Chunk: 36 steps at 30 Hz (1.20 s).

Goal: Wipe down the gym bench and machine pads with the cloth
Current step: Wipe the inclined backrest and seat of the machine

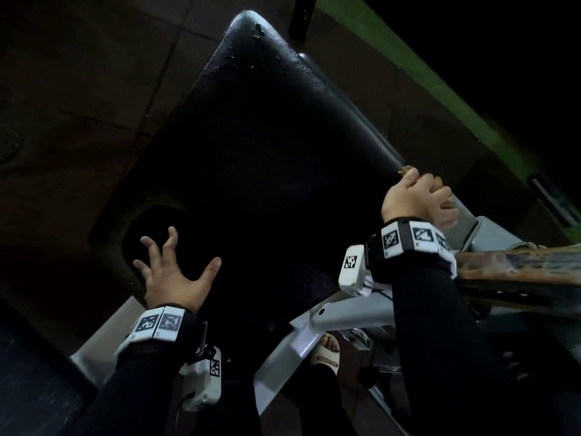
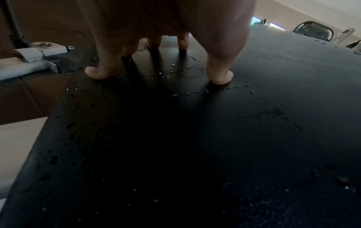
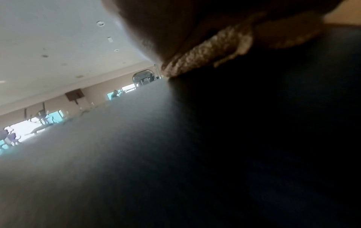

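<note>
Right hand (image 1: 418, 199) grips a wadded cloth (image 3: 205, 54) in curled fingers (image 1: 440, 196) at the counter's (image 1: 267, 146) right edge. Left hand (image 1: 176, 272) props on spread, wide fingers (image 2: 220, 77), holding nothing. Droplets lie beyond them (unwiped, I judge): press flat, sweep overlapping strokes that way. No readable writing.

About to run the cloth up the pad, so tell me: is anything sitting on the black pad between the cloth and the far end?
Nothing solid visible. The right hand grips the cloth at the bench pad edge; only water droplets lie near the far end. The left hand rests fingertips on the near part, off to the side.
</note>
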Available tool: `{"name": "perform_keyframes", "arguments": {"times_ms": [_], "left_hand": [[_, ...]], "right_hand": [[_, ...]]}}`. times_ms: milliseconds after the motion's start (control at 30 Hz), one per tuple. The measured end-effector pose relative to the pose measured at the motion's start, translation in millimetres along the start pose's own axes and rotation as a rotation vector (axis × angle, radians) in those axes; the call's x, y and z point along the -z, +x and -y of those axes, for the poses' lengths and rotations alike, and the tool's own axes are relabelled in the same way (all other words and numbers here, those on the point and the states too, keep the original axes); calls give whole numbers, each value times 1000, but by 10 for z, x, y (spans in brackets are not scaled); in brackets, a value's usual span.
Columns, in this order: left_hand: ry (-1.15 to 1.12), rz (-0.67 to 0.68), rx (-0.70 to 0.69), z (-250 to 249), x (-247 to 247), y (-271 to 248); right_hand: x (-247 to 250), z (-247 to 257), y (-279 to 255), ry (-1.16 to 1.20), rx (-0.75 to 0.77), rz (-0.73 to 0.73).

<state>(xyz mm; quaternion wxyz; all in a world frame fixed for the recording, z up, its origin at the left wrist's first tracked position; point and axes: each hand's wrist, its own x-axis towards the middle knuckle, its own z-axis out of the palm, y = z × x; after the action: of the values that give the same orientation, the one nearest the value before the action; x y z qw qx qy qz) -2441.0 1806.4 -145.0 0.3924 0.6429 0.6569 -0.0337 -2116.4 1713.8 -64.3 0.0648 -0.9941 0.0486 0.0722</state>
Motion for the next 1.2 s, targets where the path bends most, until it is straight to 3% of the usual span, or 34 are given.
{"name": "perform_keyframes", "arguments": {"times_ms": [67,200,300,400,500,700,867,1000,1100,1200], "left_hand": [[12,7,-3,0,1,-1],[11,5,-14,10,3,-3],[13,9,-16,10,0,-3],[16,5,-13,9,-6,-6],[7,7,-9,10,-18,-7],[-6,-15,-4,20,-26,5],[-8,-11,14,20,-26,18],[-19,-7,21,12,-28,12],[-24,-2,23,11,-31,8],[-36,-3,21,14,-47,6]], "right_hand": [[25,137,46,-18,21,41],[-35,173,-79,40,348,-11],[-76,-19,-231,76,493,-18],[-87,-274,-274,63,469,-16],[-58,-380,-210,97,300,0],[45,-19,9,12,153,53],[23,264,-114,33,386,137],[7,135,-176,-6,541,146],[17,76,-66,-29,573,132],[-36,262,46,-61,512,113]]}}
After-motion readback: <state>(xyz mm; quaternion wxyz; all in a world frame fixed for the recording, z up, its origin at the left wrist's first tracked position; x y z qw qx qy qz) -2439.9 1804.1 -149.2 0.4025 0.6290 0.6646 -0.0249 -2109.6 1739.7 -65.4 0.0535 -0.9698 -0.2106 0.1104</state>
